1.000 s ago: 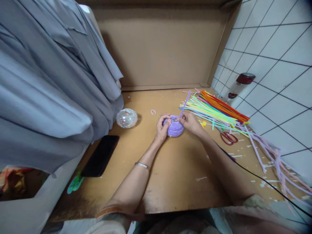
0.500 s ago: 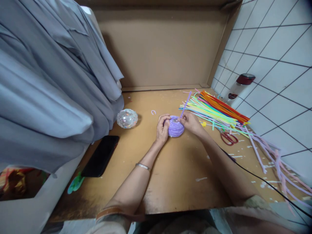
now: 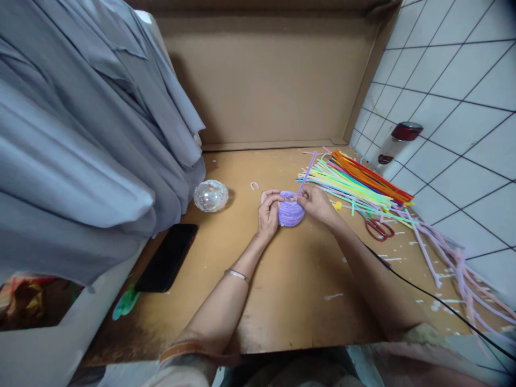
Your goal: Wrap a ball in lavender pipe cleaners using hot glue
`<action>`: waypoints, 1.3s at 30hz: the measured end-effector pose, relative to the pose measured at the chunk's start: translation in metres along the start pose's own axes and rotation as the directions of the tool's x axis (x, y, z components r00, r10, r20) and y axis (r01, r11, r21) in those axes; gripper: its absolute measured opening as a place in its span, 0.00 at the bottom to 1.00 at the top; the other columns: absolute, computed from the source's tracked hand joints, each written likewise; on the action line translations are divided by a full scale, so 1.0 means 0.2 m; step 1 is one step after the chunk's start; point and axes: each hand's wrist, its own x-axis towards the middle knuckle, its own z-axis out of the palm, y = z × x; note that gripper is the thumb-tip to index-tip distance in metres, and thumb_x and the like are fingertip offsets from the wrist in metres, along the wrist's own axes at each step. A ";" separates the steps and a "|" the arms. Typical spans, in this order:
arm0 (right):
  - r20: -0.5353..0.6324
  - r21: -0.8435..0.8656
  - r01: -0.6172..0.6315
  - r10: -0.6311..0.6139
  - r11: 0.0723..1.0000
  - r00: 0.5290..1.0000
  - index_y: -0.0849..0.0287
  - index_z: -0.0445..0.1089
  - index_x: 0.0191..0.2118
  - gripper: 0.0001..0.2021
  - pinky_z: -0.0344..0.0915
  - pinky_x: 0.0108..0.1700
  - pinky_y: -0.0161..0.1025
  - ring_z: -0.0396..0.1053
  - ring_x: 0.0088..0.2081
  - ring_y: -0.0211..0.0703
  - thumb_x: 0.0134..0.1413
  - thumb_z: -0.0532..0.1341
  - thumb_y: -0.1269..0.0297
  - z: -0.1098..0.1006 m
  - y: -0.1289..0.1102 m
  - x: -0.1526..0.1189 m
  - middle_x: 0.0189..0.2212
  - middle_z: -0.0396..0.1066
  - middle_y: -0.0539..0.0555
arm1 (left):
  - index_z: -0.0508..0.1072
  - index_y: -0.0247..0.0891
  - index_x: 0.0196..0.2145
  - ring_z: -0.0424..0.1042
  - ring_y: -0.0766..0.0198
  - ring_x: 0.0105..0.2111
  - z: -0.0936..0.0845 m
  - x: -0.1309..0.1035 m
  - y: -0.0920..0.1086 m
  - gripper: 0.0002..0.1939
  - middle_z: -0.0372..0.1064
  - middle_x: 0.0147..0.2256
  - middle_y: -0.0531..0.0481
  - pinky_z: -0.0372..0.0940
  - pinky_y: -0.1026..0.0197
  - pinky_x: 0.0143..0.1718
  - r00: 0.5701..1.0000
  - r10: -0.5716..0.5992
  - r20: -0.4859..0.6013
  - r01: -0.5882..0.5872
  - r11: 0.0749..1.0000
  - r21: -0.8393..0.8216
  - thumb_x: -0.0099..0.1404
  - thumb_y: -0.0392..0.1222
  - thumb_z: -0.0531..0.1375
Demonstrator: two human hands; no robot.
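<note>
A round ball wrapped in purple pipe cleaner (image 3: 291,214) rests at the middle of the table, with a small bare patch at its top. My left hand (image 3: 268,214) grips its left side, fingers bent over the upper edge. At the ball's upper right, my right hand (image 3: 316,201) is closed in a pinch on the purple pipe cleaner, whose loose end (image 3: 308,171) sticks up above the fingers. To the left stands a clear faceted ball (image 3: 211,195). Between them lies a small curled pink piece (image 3: 254,185). The fingertips of my right hand are partly hidden.
Many coloured pipe cleaners (image 3: 355,180) lie at the back right, beside red-handled scissors (image 3: 379,229). A bottle (image 3: 393,146) stands by the tiled wall. A black phone (image 3: 167,258) is at the left, near grey cloth (image 3: 80,134). A black cable (image 3: 435,295) crosses the right.
The fingers of my left hand have shifted slightly on the ball, the thumb now less visible. My right hand and the purple ball are almost unmoved.
</note>
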 end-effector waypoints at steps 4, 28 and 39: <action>-0.004 0.007 0.002 -0.002 1.000 1.000 0.56 0.61 0.26 0.08 0.50 0.31 0.36 0.55 0.26 0.38 0.52 0.59 0.62 0.01 0.00 0.00 0.22 0.62 0.48 | 0.75 0.40 0.35 0.71 0.57 0.48 0.00 0.00 0.00 0.19 0.69 0.44 0.44 0.67 0.51 0.52 1.000 -0.002 -0.004 0.002 1.000 -0.007 0.73 0.53 0.51; -0.006 0.046 0.033 -0.033 0.998 0.999 0.55 0.60 0.25 0.10 0.50 0.30 0.36 0.56 0.25 0.38 0.52 0.60 0.59 0.01 0.02 0.00 0.20 0.61 0.47 | 0.73 0.40 0.36 0.70 0.54 0.49 -0.02 0.00 0.02 0.15 0.69 0.45 0.43 0.66 0.47 0.53 0.999 0.015 0.044 -0.016 1.000 0.012 0.71 0.50 0.52; 0.012 0.034 0.013 -0.014 0.999 1.000 0.55 0.58 0.24 0.11 0.50 0.30 0.36 0.54 0.24 0.37 0.51 0.59 0.61 -0.02 -0.01 -0.01 0.19 0.60 0.47 | 0.72 0.39 0.37 0.71 0.55 0.49 -0.01 0.00 0.02 0.13 0.69 0.45 0.43 0.67 0.46 0.52 0.996 0.062 0.059 -0.066 0.996 0.053 0.68 0.51 0.56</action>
